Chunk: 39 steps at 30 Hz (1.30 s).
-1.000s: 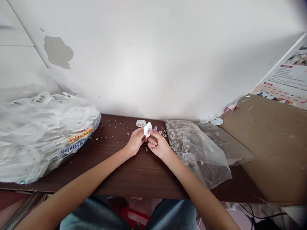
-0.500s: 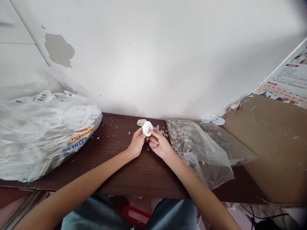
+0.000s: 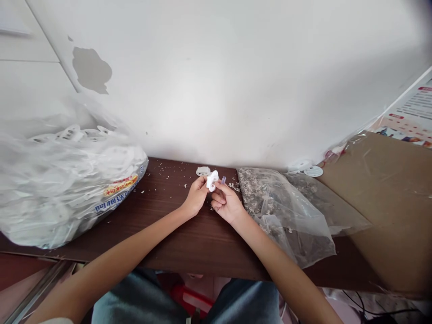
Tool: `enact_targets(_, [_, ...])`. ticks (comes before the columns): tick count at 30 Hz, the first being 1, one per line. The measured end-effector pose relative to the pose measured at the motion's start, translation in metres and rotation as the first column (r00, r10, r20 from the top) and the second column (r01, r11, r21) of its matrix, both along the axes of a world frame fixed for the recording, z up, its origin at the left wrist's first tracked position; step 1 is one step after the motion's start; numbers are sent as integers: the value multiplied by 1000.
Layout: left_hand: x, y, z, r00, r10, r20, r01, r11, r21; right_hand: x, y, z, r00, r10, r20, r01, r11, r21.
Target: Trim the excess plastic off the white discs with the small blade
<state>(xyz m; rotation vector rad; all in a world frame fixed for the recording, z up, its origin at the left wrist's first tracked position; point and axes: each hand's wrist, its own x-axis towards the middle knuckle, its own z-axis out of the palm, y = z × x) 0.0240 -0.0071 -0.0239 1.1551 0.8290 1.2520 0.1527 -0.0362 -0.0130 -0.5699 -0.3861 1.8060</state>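
Above the dark brown table [image 3: 175,238], my left hand [image 3: 196,196] pinches a small white plastic piece [image 3: 212,180] by its left side. My right hand [image 3: 227,201] is closed around a slim, clear purplish tool [image 3: 223,180], whose end sticks up past the fingers. The right fingertips meet the white piece's right edge. The piece is turned partly edge-on, and its cutouts are hard to make out. Behind it, another white piece [image 3: 203,171] lies on the table near the wall.
A large clear bag [image 3: 67,189] of white pieces stands at the left. Clear bags of small grey-white bits [image 3: 259,189] lie at the right, with white discs [image 3: 313,171] behind them and cardboard [image 3: 388,202] beyond. Scraps dot the table.
The white piece has turned from facing the camera to partly edge-on between my hands. The whole view has shifted slightly, with things now a little further right.
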Motion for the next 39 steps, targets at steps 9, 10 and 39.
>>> enact_targets(9, [-1, 3, -5, 999, 29, -45, -28, 999, 34, -3, 0, -5, 999, -16, 30, 16, 1000, -6])
enact_targets(10, [-1, 2, -4, 999, 29, -45, -27, 999, 33, -4, 0, -5, 999, -16, 28, 16, 1000, -7])
enact_targets(39, [-13, 14, 12, 890, -284, 356, 397, 867, -301, 37, 15, -3, 425, -612, 668, -43, 723, 690])
